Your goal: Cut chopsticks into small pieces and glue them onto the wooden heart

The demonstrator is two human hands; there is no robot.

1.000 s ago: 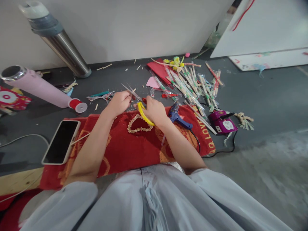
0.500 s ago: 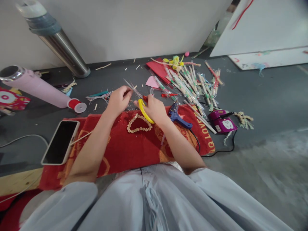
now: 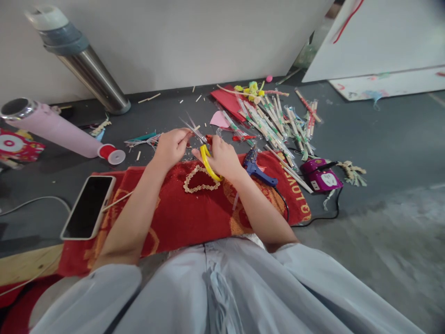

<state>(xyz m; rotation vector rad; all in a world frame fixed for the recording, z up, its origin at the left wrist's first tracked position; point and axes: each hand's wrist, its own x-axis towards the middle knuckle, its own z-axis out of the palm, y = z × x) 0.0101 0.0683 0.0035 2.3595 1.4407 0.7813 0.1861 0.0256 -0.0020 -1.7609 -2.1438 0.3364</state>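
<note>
While my left hand (image 3: 172, 147) pinches the near end of a thin stick (image 3: 192, 127), fingers closed on it, my right hand (image 3: 222, 157) is clamped through the yellow-handled scissors (image 3: 207, 162).

Left to right across the floor: pink tube (image 3: 59, 130) lying on its side, phone (image 3: 88, 206) face up on the left edge of the red towel (image 3: 181, 218), steel flask (image 3: 83, 65) far left against the wall. Heart-shaped ring of small pieces (image 3: 200, 178) sits on the towel just near my hands. Blue glue gun (image 3: 257, 168) just right of my right hand. Heap of wrapped sticks (image 3: 274, 123) far right, purple power strip (image 3: 320, 175) beyond it.

Change since a second ago: both hands have drifted slightly far and right, the stick tip rising a touch; scissors have closed in on the stick. My judgement: a cut is being lined up, not yet made.

Stick's long axis runs from near-right at my fingers to far-left, free tip pointing away from me. Scissor blades point far-left too, mostly hidden; handle loop curves back toward me.
</note>
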